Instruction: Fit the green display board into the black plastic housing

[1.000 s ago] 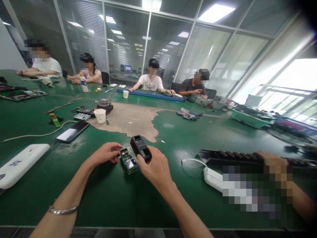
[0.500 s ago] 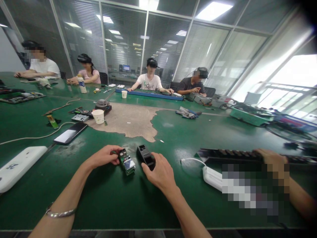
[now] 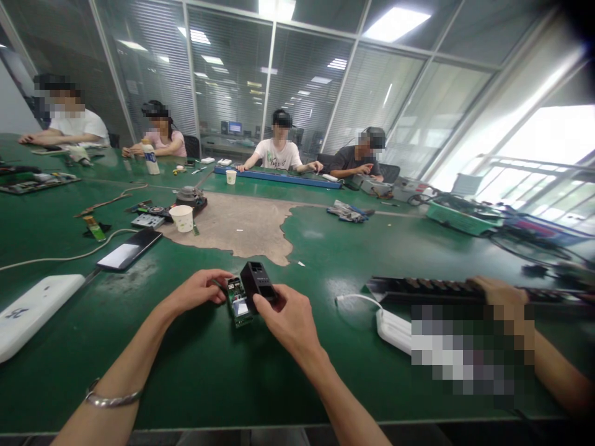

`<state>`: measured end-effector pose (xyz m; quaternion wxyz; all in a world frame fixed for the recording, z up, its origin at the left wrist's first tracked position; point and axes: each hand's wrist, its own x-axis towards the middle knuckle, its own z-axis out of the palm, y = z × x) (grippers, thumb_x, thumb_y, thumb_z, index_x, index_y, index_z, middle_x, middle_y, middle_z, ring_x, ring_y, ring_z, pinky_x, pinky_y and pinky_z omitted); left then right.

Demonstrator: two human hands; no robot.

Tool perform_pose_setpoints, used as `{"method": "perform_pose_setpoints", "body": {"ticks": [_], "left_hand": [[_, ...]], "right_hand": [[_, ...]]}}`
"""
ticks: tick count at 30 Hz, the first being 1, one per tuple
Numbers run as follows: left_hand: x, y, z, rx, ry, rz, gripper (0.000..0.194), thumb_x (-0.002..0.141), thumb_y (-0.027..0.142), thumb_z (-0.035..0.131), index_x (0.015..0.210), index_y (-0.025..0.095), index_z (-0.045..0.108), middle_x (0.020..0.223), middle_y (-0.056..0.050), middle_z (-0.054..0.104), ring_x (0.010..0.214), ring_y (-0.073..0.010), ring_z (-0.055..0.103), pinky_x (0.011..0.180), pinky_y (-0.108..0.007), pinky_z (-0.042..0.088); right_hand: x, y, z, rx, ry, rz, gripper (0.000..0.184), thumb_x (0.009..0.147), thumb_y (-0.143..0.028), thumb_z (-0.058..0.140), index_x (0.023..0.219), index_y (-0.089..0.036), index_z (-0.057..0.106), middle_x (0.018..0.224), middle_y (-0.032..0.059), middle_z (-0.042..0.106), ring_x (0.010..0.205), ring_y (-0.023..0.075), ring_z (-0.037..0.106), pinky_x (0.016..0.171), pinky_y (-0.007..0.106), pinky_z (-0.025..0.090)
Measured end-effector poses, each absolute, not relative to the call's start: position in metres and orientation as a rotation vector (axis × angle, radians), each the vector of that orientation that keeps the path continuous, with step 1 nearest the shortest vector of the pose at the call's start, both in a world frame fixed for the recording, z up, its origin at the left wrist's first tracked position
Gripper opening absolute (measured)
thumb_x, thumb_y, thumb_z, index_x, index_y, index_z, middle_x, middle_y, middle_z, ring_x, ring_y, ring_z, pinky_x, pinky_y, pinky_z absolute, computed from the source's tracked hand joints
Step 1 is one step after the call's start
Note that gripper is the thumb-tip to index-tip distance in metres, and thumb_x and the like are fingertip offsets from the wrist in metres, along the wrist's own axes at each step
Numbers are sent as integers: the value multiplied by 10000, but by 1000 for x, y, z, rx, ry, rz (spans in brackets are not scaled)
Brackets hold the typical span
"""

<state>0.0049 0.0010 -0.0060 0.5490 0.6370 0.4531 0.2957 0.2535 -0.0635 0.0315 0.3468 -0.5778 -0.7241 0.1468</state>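
Black casing [image 3: 257,282], pinched in right grip [image 3: 294,317], has shifted left, overlapping circuit board [image 3: 238,306]; left grip [image 3: 199,291] borders its left edge, closure indeterminate.

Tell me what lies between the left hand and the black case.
The green circuit board, between left hand and the black case in the right hand, shown in the head view.

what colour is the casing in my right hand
Black; the casing shows best in the head view.

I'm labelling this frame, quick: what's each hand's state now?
Left hand: fingers bent at the edge of the circuit board; whether they grip it cannot be told.
Right hand: closed, holding the black casing.
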Motion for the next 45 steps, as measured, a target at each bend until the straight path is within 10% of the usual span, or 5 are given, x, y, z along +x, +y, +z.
{"method": "perform_pose_setpoints", "body": {"ticks": [26,45], "left_hand": [[2,2,-1,1678,1197,755,367,853,349,544,1122,122,650,731,-31,663,619,-147,639,562,-242,527],[-2,8,-18,1671,1253,740,401,879,445,517,1088,118,620,800,-59,678,545,-157,659,477,-252,530]], "right_hand": [[220,-70,23,-1509,-2162,334,471,770,-614,632,989,-197,620,940,79,662,899,249,628,793,328,450],[217,-69,31,-1489,-1947,281,250,842,-407,578,922,-173,616,881,70,653,829,208,618,771,296,450]]}}
